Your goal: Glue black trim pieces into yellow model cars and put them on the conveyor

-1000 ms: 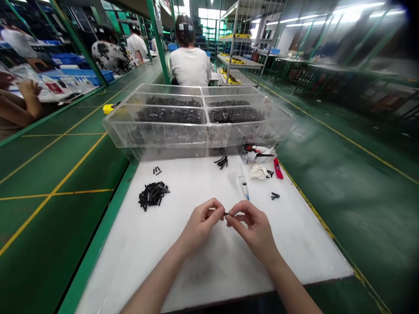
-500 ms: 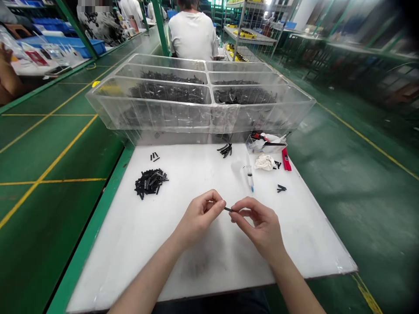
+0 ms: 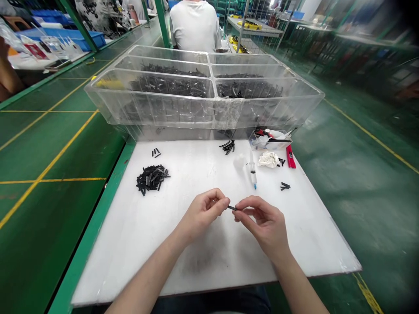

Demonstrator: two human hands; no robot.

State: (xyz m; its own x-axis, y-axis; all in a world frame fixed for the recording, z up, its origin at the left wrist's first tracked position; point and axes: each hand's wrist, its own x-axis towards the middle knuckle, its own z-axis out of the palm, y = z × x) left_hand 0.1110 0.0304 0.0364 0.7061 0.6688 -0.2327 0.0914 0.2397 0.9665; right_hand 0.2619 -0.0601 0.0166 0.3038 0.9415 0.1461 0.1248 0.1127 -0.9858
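Between my two hands is a thin black strip [image 3: 231, 208], its ends pinched in my fingertips above the white board. My left hand [image 3: 206, 213] grips its left end, thumb against the curled fingers. On the other end, the thumb and forefinger of my right hand [image 3: 263, 220] are closed. The fingertips cover both ends. To the left lies a heap of short black strips [image 3: 152, 178], with several loose strips [image 3: 156, 152] behind it. Curved black pieces [image 3: 228, 146] lie at the back middle. A syringe with a blue tip [image 3: 253, 173] rests beyond my right hand.
Clear plastic bins [image 3: 153, 109] full of black pieces stand along the back. At the back right are a small tray of tools [image 3: 270, 141], a crumpled white cloth [image 3: 268, 159], a red box-like piece [image 3: 290, 157] and black strips [image 3: 285, 186]. A person in white [image 3: 195, 26] sits ahead.
The view has shifted slightly, so the board and bins appear a little higher and further right. Both hands keep the same pinch on the black strip.
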